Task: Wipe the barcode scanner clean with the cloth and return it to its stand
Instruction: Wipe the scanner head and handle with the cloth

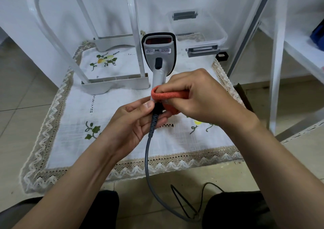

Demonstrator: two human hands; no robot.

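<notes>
Evidently midway through the job, a seated person holds one barcode scanner (158,53) above the surface (114,105), its window pointing away. The left hand (133,121) pinches the foot of the handle, where one grey cable (147,158) leaves it and drops to the floor. The right hand (196,98) is curled round one orange cloth (168,95), folded and pressed against the lower handle. Wiping looks under way at the grip, though whether the head and window are clean cannot be told. Returning the scanner to its stand is not yet done, and which object is the stand is unclear: one white frame (115,84) and one clear plastic box (198,28) sit behind, and one thin black wire (182,202) lies on the floor
</notes>
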